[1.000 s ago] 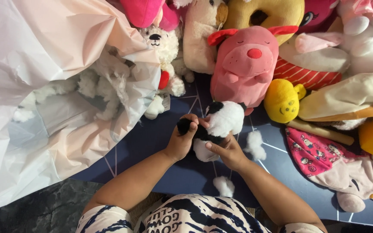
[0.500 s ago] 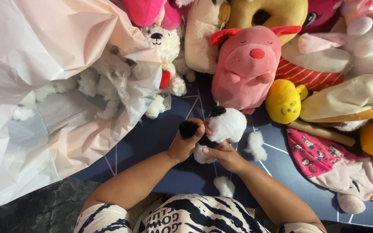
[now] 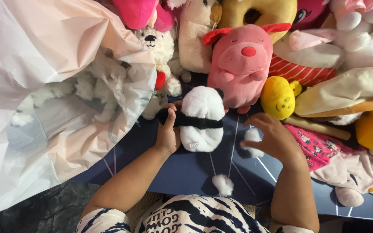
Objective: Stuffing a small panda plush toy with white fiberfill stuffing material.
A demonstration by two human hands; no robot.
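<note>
A small black and white panda plush (image 3: 201,117) stands on the dark blue mat (image 3: 186,170) in front of me. My left hand (image 3: 168,131) grips its left side, fingers around a black arm. To the right, my right hand (image 3: 272,137) has its fingers closed on a tuft of white stuffing (image 3: 252,136), apart from the panda. Another loose tuft of stuffing (image 3: 223,184) lies on the mat near my lap.
A big translucent plastic bag (image 3: 44,86) of white stuffing fills the left. A pile of plush toys lines the back and right: a pink pig (image 3: 240,64), a white bear (image 3: 158,45), a yellow chick (image 3: 279,97), a pink patterned plush (image 3: 337,159).
My right hand left the panda and moved right to the white tuft. The panda now stands upright, held only by my left hand.
</note>
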